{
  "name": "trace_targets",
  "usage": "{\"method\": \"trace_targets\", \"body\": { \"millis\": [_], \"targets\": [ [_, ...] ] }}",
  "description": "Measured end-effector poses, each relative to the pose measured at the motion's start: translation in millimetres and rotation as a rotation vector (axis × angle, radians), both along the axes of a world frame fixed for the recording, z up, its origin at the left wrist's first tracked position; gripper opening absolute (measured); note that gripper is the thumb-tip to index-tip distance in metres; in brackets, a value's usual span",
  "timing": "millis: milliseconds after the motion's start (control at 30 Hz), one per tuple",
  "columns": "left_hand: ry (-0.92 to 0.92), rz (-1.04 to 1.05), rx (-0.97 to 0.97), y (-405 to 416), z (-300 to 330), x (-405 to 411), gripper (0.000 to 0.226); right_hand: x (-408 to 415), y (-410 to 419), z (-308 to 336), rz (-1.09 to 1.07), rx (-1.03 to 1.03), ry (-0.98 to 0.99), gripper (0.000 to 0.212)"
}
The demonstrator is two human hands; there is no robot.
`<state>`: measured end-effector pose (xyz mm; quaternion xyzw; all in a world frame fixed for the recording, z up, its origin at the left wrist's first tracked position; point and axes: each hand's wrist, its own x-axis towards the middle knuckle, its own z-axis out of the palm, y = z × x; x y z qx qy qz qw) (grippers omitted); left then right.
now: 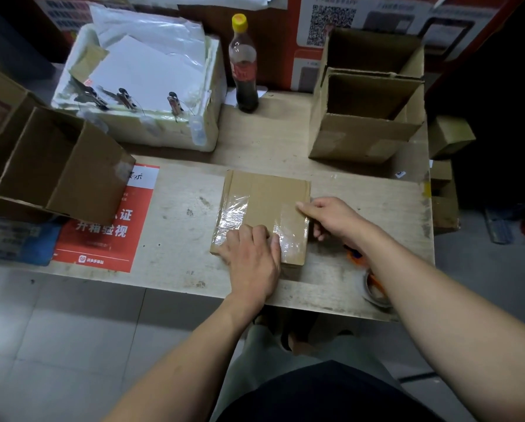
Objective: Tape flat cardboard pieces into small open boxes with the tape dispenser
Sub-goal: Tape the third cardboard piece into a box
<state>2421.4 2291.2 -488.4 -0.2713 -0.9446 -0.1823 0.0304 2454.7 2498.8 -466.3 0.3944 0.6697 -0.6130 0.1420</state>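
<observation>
Box (262, 208) under both hands (253, 258) (dispenser (377, 289) perhaps beside).

the right forearm (407, 269) hides most of the tape dispenser (375, 289) just behind the right hand (334, 217); only orange bits and a tape edge show. the left hand (252, 257) covers the near part of the cardboard box (267, 193). far left of the hands, an open carton (57, 166) blocks part of the red poster (102, 239).
</observation>
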Motion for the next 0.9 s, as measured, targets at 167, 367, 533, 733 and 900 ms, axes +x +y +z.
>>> {"method": "trace_targets", "body": {
  "millis": [167, 367, 533, 733, 900],
  "targets": [
    [-0.038, -0.029, 0.004, -2.6, 5.0, -2.4, 0.019, -5.4, -10.0, -6.7, -0.189, 0.056, 0.1, 0.036],
    [-0.214, -0.092, 0.104, -20.5, 19.2, -16.2, 0.019, 16.8, -24.2, 10.1, -0.111, 0.217, -0.017, 0.029],
    [-0.365, 0.192, -0.137, -42.8, 40.0, -46.8, 0.069, 38.8, -52.3, 19.4, -0.014, 0.256, -0.064, 0.036],
    [-0.557, 0.137, -0.049, -30.3, 59.1, -66.7, 0.025, 30.1, -52.6, 45.9, 0.155, 0.458, -0.116, 0.026],
    [-0.569, 0.115, 0.272, -19.7, 91.2, -62.6, 0.023, 37.9, -24.0, 71.8, -0.102, 0.567, 0.1, 0.029]
  ]
}}
